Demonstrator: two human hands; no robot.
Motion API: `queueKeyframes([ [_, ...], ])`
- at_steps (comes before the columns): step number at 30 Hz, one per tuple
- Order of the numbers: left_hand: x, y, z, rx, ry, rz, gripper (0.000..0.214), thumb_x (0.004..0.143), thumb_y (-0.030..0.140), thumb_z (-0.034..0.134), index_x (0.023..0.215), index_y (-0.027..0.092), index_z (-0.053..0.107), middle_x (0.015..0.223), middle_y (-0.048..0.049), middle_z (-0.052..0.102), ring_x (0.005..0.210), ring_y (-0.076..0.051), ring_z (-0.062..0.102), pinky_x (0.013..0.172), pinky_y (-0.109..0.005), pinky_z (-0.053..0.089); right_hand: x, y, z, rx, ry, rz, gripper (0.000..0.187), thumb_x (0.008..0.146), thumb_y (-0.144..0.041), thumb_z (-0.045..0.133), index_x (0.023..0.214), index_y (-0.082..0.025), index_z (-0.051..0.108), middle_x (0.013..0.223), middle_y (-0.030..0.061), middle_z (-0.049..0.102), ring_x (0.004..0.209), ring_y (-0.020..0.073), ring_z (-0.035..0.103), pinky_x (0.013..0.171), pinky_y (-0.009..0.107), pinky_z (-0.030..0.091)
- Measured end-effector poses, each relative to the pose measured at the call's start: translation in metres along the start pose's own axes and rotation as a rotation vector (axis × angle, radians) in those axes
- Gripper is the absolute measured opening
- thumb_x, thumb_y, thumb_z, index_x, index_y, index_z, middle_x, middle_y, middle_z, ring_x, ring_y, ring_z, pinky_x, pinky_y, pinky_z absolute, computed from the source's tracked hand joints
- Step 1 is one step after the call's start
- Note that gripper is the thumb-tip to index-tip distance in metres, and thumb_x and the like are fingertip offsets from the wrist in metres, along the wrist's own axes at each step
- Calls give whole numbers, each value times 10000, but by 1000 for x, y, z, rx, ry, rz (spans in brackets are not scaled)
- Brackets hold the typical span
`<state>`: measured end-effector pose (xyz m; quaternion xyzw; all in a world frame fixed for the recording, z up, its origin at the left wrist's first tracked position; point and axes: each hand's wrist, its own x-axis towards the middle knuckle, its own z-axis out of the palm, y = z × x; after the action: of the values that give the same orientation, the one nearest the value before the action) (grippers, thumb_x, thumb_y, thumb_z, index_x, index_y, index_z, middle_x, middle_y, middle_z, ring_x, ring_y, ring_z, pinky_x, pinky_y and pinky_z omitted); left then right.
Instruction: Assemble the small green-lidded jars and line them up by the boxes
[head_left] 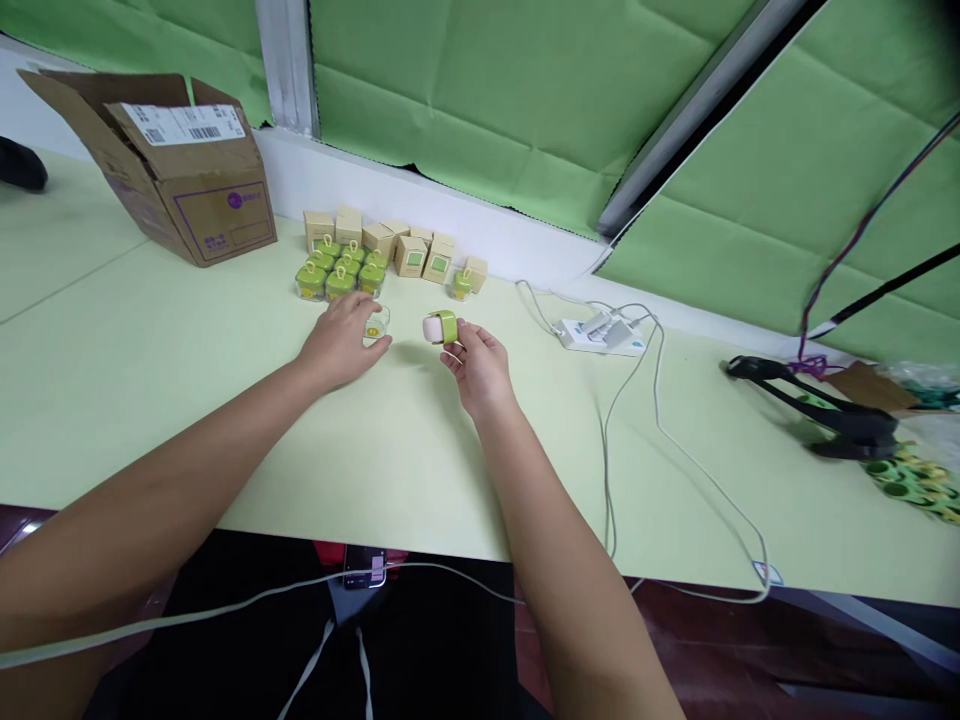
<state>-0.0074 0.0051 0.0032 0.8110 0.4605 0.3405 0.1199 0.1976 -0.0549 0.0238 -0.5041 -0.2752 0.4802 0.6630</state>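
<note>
Pale desk (405, 460) spans frame; green sheeting (510, 100) along top; cardboard box (221, 205) upper left; right hand (484, 370), grip pinching green lid (449, 326), centre; left hand (341, 340) at clear jar (379, 322), left of lid; cannot tell if that grip holds it.

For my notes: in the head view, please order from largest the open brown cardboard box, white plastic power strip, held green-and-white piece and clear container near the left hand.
1. Brown cardboard box
2. White power strip
Unranked: green-and-white piece, clear container; sizes look alike, and the left hand partly covers the container.
</note>
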Motion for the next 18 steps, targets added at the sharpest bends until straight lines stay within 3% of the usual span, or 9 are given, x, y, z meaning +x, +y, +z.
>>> queueKeyframes([
  [3, -2, -6, 7, 21, -97, 39, 466, 791, 318, 635, 1241, 211, 682, 1378, -129, 629, 1287, -376, 553, 1107, -527, 468, 2, 2, -1, -14, -17, -11, 315, 738, -436, 869, 821, -223, 651, 787, -27, 663, 652, 81, 602, 586, 197, 551],
  [6, -4, -1, 8, 17, -116, 97, 457, 776, 269, 571, 1206, 214, 716, 1327, -112, 681, 1224, -356, 591, 1074, -518, 489, 3, 4, -2, -31, -37, -23, 321, 744, -450, 862, 826, -226, 648, 790, -27, 661, 648, 81, 603, 603, 207, 560],
  [9, -5, 9, 0, -91, -53, 179, 378, 800, 212, 469, 1037, 230, 763, 1159, -79, 758, 1089, -307, 646, 1003, -483, 509, 3, 3, -2, -26, -16, -15, 337, 726, -451, 877, 813, -222, 645, 780, -28, 655, 644, 81, 599, 599, 207, 560],
  [11, -5, 14, -6, -160, 41, 220, 306, 781, 186, 443, 830, 236, 741, 915, -62, 762, 907, -270, 659, 890, -438, 514, 3, 3, -1, -9, 6, -5, 344, 715, -449, 886, 800, -220, 643, 768, -30, 647, 639, 80, 591, 588, 200, 555],
  [14, -4, 17, -15, -264, 143, 226, 187, 710, 192, 460, 547, 237, 542, 542, -32, 533, 588, -206, 513, 657, -379, 439, 2, 2, -1, -1, 17, -4, 340, 719, -449, 882, 793, -221, 641, 762, -30, 639, 637, 80, 585, 579, 197, 554],
  [16, -4, 17, -18, -342, 170, 208, 178, 670, 198, 463, 498, 236, 437, 466, -14, 397, 494, -176, 393, 565, -358, 354, 2, 1, -2, -6, 14, -6, 336, 721, -448, 880, 795, -223, 642, 767, -27, 644, 639, 84, 587, 579, 199, 555],
  [18, -3, 17, -19, -405, 169, 180, 163, 649, 202, 457, 497, 235, 409, 453, -7, 366, 467, -163, 349, 525, -346, 296, 1, 1, -3, -5, 13, -7, 333, 718, -447, 878, 796, -223, 645, 771, -24, 650, 642, 88, 591, 580, 201, 556],
])
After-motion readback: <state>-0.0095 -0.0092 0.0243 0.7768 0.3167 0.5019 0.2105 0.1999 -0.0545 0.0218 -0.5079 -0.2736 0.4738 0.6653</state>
